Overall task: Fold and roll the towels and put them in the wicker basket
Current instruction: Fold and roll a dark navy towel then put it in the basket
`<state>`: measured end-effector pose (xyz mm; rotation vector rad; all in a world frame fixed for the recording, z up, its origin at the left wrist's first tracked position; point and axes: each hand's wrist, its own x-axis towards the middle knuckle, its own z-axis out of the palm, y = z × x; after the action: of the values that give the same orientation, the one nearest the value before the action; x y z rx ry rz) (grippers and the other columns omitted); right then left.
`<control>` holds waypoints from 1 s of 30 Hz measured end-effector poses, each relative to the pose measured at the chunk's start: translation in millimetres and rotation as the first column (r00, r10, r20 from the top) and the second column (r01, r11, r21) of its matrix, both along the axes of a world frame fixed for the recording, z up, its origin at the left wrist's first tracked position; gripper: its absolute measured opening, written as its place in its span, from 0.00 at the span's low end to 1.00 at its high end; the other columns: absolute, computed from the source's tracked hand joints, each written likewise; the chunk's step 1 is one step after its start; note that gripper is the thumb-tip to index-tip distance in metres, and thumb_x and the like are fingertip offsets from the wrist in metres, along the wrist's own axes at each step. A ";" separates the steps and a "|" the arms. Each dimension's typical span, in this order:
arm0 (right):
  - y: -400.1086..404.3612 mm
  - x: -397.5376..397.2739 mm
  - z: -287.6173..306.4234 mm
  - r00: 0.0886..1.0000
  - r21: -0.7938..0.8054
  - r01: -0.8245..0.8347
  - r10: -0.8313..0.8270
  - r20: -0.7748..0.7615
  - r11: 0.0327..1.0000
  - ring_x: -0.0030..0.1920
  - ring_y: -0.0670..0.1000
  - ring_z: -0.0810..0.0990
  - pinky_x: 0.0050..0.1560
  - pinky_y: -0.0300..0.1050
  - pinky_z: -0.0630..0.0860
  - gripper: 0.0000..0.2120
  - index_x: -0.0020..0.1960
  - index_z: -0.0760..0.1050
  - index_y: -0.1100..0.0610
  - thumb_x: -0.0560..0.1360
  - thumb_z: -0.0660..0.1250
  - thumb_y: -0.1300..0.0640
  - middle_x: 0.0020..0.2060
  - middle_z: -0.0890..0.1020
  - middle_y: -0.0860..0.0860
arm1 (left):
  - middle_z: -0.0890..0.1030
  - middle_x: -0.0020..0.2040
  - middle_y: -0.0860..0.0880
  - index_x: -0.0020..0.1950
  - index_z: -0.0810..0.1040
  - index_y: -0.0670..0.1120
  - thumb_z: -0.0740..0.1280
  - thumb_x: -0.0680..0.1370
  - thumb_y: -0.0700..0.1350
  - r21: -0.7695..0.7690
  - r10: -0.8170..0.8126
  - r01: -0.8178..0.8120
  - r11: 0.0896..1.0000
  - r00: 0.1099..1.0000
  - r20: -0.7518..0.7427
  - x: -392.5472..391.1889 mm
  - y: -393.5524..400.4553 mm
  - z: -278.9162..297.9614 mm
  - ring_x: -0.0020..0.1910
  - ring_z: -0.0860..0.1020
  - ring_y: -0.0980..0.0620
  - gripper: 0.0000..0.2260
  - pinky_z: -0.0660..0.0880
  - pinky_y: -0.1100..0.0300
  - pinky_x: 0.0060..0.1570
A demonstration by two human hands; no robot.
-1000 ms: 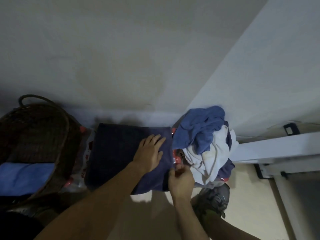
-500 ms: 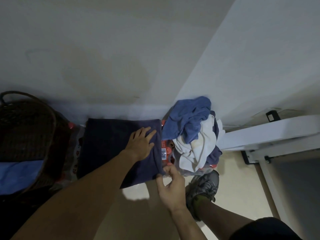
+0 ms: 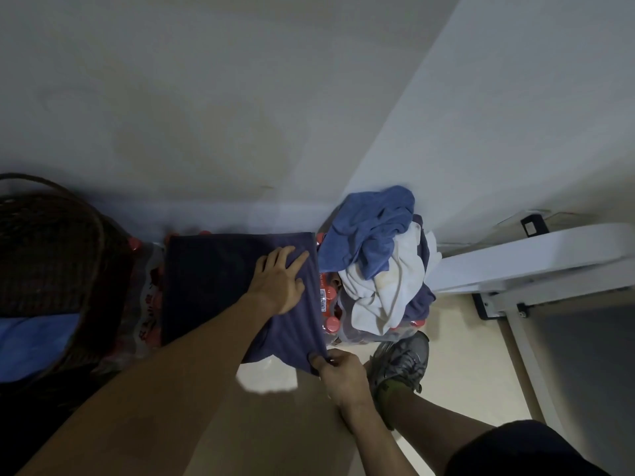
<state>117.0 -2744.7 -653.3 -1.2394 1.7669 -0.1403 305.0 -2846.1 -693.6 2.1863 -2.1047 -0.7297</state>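
Observation:
A dark purple towel (image 3: pixel 213 280) lies folded flat over packs of red-capped bottles. My left hand (image 3: pixel 280 280) presses flat on its right part with straight fingers. My right hand (image 3: pixel 338 371) pinches the towel's near right corner, which hangs over the edge. To the right, a pile of unfolded towels (image 3: pixel 378 255), blue, white and dark, is heaped against the wall corner. The dark wicker basket (image 3: pixel 99 242) stands at the left with a blue towel (image 3: pixel 34 341) inside.
Shrink-wrapped packs of red-capped bottles (image 3: pixel 331 324) sit under the towels. My grey shoe (image 3: pixel 402 362) stands on the beige floor by the pile. A white frame (image 3: pixel 515 255) runs along the right. White walls close the back.
My right hand has slid down from the towel's right edge to its near right corner. My left hand stays pressed on the towel. The view shifted slightly.

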 end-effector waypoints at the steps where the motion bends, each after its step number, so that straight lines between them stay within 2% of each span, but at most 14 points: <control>1: 0.9 -1.9 -3.6 0.999 -0.058 0.054 -0.053 0.012 0.997 0.35 0.48 0.78 0.42 0.45 0.75 0.15 0.31 0.78 0.55 0.73 0.71 0.48 0.29 0.81 0.49 | 0.47 0.79 0.48 0.79 0.45 0.56 0.54 0.81 0.53 -0.018 -0.004 0.004 1.000 1.000 0.016 -1.7 2.6 -1.8 0.77 0.48 0.44 0.29 0.46 0.44 0.75; 3: 3.9 -5.3 -8.4 0.989 -0.090 0.142 -0.138 0.052 0.986 0.38 0.49 0.80 0.45 0.47 0.78 0.15 0.31 0.81 0.56 0.73 0.72 0.49 0.31 0.83 0.52 | 0.46 0.79 0.48 0.79 0.44 0.55 0.53 0.81 0.53 -0.050 -0.004 0.006 0.999 0.999 0.043 -5.2 6.7 -4.5 0.78 0.46 0.44 0.29 0.45 0.43 0.75; 6: 6.8 -4.1 -7.7 0.920 0.155 0.280 -0.311 0.239 0.947 0.32 0.53 0.75 0.38 0.48 0.74 0.14 0.30 0.79 0.58 0.70 0.77 0.53 0.28 0.80 0.56 | 0.48 0.80 0.48 0.80 0.46 0.53 0.54 0.82 0.52 -0.093 -0.023 0.025 0.995 1.000 0.017 -2.4 8.1 -2.6 0.78 0.47 0.45 0.28 0.44 0.43 0.75; 8: 5.6 -4.3 -9.8 0.841 0.240 0.395 -0.454 0.294 0.887 0.34 0.55 0.76 0.36 0.46 0.75 0.09 0.37 0.81 0.62 0.67 0.80 0.60 0.32 0.82 0.60 | 0.53 0.79 0.47 0.79 0.52 0.50 0.57 0.81 0.50 -0.150 -0.028 0.014 0.989 0.995 -0.095 5.6 12.3 5.1 0.78 0.50 0.45 0.28 0.46 0.46 0.76; 10: 2.5 -3.7 -10.3 0.785 0.255 0.478 -0.539 0.306 0.841 0.37 0.56 0.79 0.39 0.46 0.78 0.13 0.45 0.79 0.65 0.64 0.80 0.66 0.38 0.84 0.61 | 0.64 0.74 0.43 0.75 0.64 0.45 0.62 0.79 0.45 -0.286 0.040 -0.105 0.953 0.974 -0.225 17.2 25.0 16.1 0.75 0.61 0.43 0.24 0.55 0.48 0.75; 12: -1.0 -2.9 -9.8 0.763 0.288 0.478 -0.555 0.332 0.829 0.41 0.57 0.82 0.43 0.47 0.80 0.15 0.47 0.78 0.65 0.64 0.79 0.69 0.43 0.84 0.60 | 0.75 0.63 0.42 0.64 0.74 0.42 0.65 0.76 0.39 -0.406 0.184 -0.306 0.861 0.932 -0.312 31.0 42.3 28.0 0.64 0.71 0.43 0.15 0.66 0.49 0.68; 15: -4.6 0.4 -6.5 0.814 0.327 0.337 -0.448 0.369 0.883 0.42 0.56 0.83 0.43 0.48 0.81 0.07 0.45 0.82 0.63 0.68 0.76 0.68 0.45 0.85 0.60 | 0.77 0.51 0.42 0.52 0.76 0.41 0.66 0.73 0.34 -0.472 0.433 -0.565 0.677 0.824 -0.365 47.8 74.4 43.0 0.52 0.73 0.44 0.09 0.70 0.51 0.57; 17: -6.2 0.9 -6.3 0.819 0.294 0.335 -0.431 0.380 0.895 0.44 0.58 0.83 0.49 0.53 0.81 0.07 0.47 0.83 0.65 0.70 0.75 0.66 0.47 0.85 0.63 | 0.77 0.50 0.41 0.51 0.76 0.39 0.67 0.71 0.33 -0.441 0.593 -0.718 0.539 0.695 -0.407 53.2 101.3 46.0 0.50 0.74 0.43 0.10 0.70 0.50 0.56; 20: -7.6 -1.4 -4.4 0.786 0.267 0.383 -0.464 0.408 0.884 0.44 0.59 0.81 0.51 0.55 0.79 0.11 0.50 0.80 0.70 0.70 0.75 0.65 0.48 0.84 0.66 | 0.77 0.54 0.37 0.55 0.75 0.38 0.67 0.71 0.35 -0.205 0.816 -0.936 0.287 0.351 -0.459 48.3 147.7 42.7 0.53 0.76 0.38 0.13 0.74 0.44 0.56; 22: -7.2 -3.8 -1.8 0.756 0.285 0.407 -0.495 0.428 0.868 0.44 0.59 0.81 0.50 0.55 0.79 0.09 0.48 0.79 0.68 0.70 0.74 0.66 0.47 0.84 0.65 | 0.76 0.56 0.34 0.57 0.75 0.35 0.69 0.72 0.37 -0.033 0.902 -0.986 0.165 0.164 -0.400 43.6 176.5 33.6 0.55 0.75 0.34 0.15 0.72 0.42 0.57; 24: -6.8 -4.6 1.5 0.737 0.284 0.415 -0.502 0.453 0.865 0.41 0.57 0.81 0.42 0.49 0.79 0.07 0.43 0.77 0.63 0.70 0.75 0.67 0.44 0.83 0.63 | 0.78 0.56 0.34 0.58 0.76 0.35 0.70 0.74 0.40 0.206 0.920 -0.970 0.126 0.037 -0.390 43.3 195.9 22.0 0.56 0.76 0.34 0.16 0.73 0.44 0.54; 26: -5.2 -3.7 6.0 0.749 0.274 0.387 -0.474 0.463 0.880 0.41 0.57 0.82 0.40 0.47 0.78 0.08 0.44 0.78 0.62 0.69 0.77 0.65 0.44 0.85 0.60 | 0.80 0.56 0.37 0.62 0.76 0.36 0.70 0.76 0.41 0.458 0.840 -0.875 0.157 -0.126 -0.528 46.0 202.0 14.5 0.54 0.78 0.37 0.16 0.75 0.50 0.48; 28: -3.8 -2.7 9.6 0.754 0.277 0.360 -0.453 0.477 0.891 0.45 0.59 0.84 0.45 0.51 0.81 0.13 0.48 0.80 0.65 0.67 0.78 0.64 0.45 0.86 0.59 | 0.81 0.49 0.41 0.60 0.78 0.38 0.70 0.76 0.40 0.594 0.761 -0.792 0.140 -0.298 -0.577 55.2 199.3 14.3 0.44 0.79 0.43 0.14 0.75 0.54 0.41; 30: -4.6 -1.5 11.7 0.769 0.272 0.334 -0.428 0.475 0.902 0.48 0.61 0.84 0.50 0.54 0.82 0.16 0.51 0.80 0.67 0.67 0.79 0.63 0.46 0.85 0.60 | 0.81 0.42 0.44 0.58 0.78 0.38 0.70 0.77 0.40 0.724 0.743 -0.678 0.127 -0.418 -0.522 66.8 195.6 13.5 0.38 0.78 0.47 0.11 0.75 0.53 0.42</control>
<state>115.5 -2749.3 -641.6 -0.6111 1.4774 -0.5076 371.8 -2650.4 -680.1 1.7003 0.2710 -1.2305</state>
